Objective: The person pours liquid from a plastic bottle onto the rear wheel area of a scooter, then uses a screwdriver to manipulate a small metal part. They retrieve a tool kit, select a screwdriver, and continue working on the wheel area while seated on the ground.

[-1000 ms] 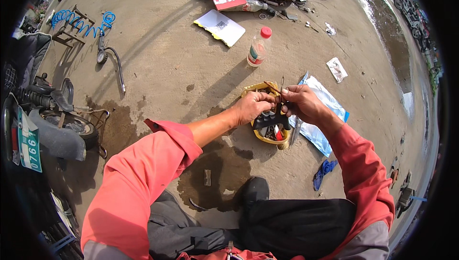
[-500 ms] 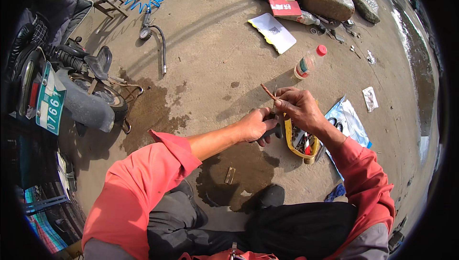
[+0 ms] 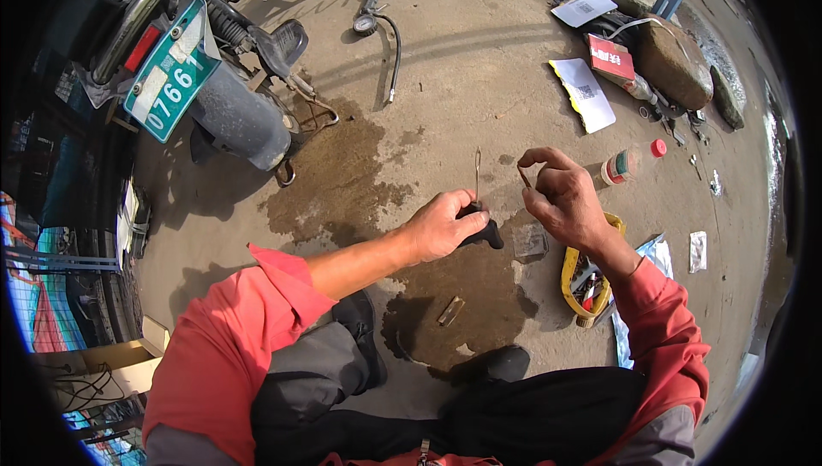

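Observation:
My left hand (image 3: pixel 447 228) is closed round the black handle (image 3: pixel 490 235) of a tyre plug needle tool. Its thin metal needle (image 3: pixel 478 176) points away from me, with a narrow eye at the tip. To the right, my right hand (image 3: pixel 563 199) pinches a short brown tyre plug strip (image 3: pixel 524 176) between thumb and forefinger. A gap separates the strip from the needle. Just below my right hand stands a cut yellow plastic container (image 3: pixel 568 276) with small tools and loose parts inside. A clear plastic packet (image 3: pixel 530 241) lies on the ground between the hands.
A scooter's rear end with a grey mudguard (image 3: pixel 240 123) stands at the left. An air gauge (image 3: pixel 366 24) with a black hose lies ahead. At right are a clear bottle (image 3: pixel 623 166), a white card (image 3: pixel 584 96) and stones (image 3: pixel 675 59). A small metal piece (image 3: pixel 450 311) lies on wet ground.
My hands have come apart: the strip was up by the needle and is now off to its right. The view has swung left, so the surroundings appear further right.

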Demonstrator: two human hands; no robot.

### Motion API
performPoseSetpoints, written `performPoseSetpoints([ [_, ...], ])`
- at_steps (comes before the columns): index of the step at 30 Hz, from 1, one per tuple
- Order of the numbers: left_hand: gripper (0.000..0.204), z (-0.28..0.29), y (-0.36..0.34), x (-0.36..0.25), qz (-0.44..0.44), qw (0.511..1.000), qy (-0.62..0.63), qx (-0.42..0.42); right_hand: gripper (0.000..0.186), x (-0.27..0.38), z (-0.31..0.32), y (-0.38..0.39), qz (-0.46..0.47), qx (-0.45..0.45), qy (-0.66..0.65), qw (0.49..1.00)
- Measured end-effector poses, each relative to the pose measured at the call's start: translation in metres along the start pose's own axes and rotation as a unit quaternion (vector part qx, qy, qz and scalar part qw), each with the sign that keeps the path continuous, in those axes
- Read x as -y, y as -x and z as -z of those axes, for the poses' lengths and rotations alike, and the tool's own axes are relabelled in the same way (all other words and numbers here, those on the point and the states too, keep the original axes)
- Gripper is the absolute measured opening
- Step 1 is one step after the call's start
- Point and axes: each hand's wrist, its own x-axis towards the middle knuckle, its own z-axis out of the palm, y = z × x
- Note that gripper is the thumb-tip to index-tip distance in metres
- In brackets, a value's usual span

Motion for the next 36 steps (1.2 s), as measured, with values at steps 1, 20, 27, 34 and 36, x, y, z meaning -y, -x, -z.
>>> performPoseSetpoints([
  [1, 0.022, 0.001, 0.008, -0.006, 0.012, 1.0, -0.015, -0.007, 0.022, 0.003, -0.002, -0.002, 0.007, 0.025, -0.011, 1.0],
  [20, 0.019, -0.006, 0.024, -0.072, 0.006, 0.991, -0.1, 0.085, 0.02, 0.031, 0.035, 0.027, -0.101, 0.044, -0.213, 0.971],
  [27, 0.021, -0.002, 0.03, -0.094, -0.006, 0.993, 0.022, 0.113, 0.023, 0.07, 0.051, 0.002, -0.05, -0.006, -0.203, 0.978],
  [34, 0.022, 0.011, 0.043, -0.105, -0.029, 0.994, 0.064, 0.085, 0.019, 0.093, 0.051, -0.033, -0.045, 0.082, -0.148, 0.985],
  [36, 0.019, 0.013, 0.046, -0.102, -0.037, 0.991, 0.105, 0.068, 0.019, 0.084, 0.039, -0.039, -0.022, 0.073, -0.179, 0.981],
])
